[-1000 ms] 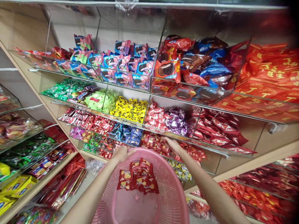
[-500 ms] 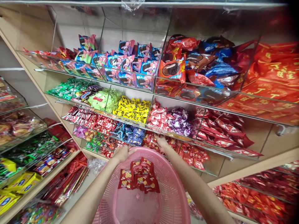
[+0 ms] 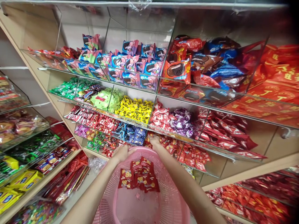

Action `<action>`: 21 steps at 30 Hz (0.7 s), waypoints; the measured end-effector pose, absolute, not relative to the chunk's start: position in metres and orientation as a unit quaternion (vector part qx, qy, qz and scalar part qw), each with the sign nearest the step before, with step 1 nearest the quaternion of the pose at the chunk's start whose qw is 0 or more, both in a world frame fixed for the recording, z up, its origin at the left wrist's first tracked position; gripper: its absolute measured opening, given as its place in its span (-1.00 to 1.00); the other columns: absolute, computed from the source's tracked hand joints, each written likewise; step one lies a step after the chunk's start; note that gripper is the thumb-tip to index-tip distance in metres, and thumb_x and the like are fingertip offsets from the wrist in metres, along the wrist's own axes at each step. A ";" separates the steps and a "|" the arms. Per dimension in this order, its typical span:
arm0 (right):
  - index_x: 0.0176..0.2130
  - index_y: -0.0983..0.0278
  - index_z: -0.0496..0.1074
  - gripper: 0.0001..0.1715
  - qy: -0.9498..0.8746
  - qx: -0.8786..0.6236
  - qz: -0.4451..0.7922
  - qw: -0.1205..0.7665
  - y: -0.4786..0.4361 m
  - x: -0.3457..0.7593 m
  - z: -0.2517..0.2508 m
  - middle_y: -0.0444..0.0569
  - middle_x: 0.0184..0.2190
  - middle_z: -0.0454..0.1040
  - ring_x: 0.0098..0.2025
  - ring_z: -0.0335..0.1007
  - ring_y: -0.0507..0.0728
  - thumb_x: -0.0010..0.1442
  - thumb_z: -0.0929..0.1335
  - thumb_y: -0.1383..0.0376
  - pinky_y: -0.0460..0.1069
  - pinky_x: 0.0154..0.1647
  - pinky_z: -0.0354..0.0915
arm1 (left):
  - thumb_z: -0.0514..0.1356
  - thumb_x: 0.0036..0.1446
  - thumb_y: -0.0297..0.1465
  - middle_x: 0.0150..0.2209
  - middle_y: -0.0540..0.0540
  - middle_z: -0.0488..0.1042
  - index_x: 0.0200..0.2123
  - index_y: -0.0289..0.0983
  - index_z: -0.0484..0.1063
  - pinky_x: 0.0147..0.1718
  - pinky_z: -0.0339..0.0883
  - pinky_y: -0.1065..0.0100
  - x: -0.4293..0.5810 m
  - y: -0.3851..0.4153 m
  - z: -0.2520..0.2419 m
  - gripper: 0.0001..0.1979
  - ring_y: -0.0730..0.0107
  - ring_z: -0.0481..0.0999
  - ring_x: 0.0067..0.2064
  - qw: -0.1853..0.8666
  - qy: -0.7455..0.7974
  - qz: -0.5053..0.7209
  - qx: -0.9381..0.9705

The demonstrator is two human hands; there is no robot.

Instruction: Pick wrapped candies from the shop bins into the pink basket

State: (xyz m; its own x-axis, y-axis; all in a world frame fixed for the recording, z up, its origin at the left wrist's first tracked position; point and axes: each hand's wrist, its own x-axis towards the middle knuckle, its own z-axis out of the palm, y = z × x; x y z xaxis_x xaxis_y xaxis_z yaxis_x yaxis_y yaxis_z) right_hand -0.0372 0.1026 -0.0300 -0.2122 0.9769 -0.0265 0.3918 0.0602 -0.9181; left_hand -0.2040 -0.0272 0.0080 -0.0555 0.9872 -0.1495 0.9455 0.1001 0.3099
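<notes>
My left hand is closed on the far rim of a pink plastic basket, fingers wrapped over the edge. Several red packets with orange-slice prints lie inside on the basket's floor. Beyond the rim, my right hand reaches into a low shelf compartment, among similar red packets. Its fingers are small and partly hidden there, so I cannot make out whether they grip a packet. My right forearm passes over the basket's right side.
Glass-fronted shelves hold yellow sweets, purple-wrapped sweets, blue packets and cream biscuits. A glass shelf edge runs just above my right hand. Another shelf rack with yellow packs stands at left.
My right hand has shifted slightly left within the red-packet compartment. The shelves sit a little further right in view. My left hand and the basket's contents look the same.
</notes>
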 end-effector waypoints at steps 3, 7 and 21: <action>-0.27 0.33 0.38 -0.53 -0.602 -0.566 0.441 0.352 0.099 -0.039 -0.027 0.09 -0.32 0.46 -0.21 0.37 0.12 -0.02 0.27 0.02 -0.06 -0.28 0.26 | -0.27 -0.04 0.16 -0.41 -0.21 0.52 -0.48 -0.22 0.38 -0.36 0.24 0.28 -0.204 -0.027 0.007 -0.34 0.09 0.50 -0.30 0.161 0.724 0.066 0.668; -0.24 0.34 0.35 -0.54 -0.547 -0.595 0.456 0.372 0.093 -0.033 -0.019 0.11 -0.26 0.44 -0.12 0.33 0.15 -0.02 0.29 0.04 -0.02 -0.20 0.25 | -0.26 -0.03 0.15 -0.43 -0.19 0.52 -0.46 -0.22 0.39 -0.36 0.23 0.30 -0.204 -0.026 0.009 -0.34 0.11 0.51 -0.30 0.165 0.723 0.066 0.668; -0.23 0.23 0.24 -0.68 -0.577 -0.403 0.607 0.369 0.017 0.039 0.036 -0.09 -0.36 0.40 -0.31 0.36 0.07 0.12 0.23 0.06 0.00 -0.29 0.33 | -0.22 -0.05 0.16 -0.36 -0.22 0.53 -0.41 -0.23 0.41 -0.34 0.24 0.28 -0.189 -0.024 0.019 -0.33 0.10 0.49 -0.27 0.173 0.720 0.058 0.670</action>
State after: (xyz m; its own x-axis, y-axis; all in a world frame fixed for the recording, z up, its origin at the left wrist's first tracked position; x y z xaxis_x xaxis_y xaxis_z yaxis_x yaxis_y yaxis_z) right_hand 0.0389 0.0168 0.0361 -0.4026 0.9132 -0.0632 0.0171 -0.0615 -0.9980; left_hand -0.1894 -0.0240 0.0193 -0.0427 0.9841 -0.1724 0.9441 0.0962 0.3153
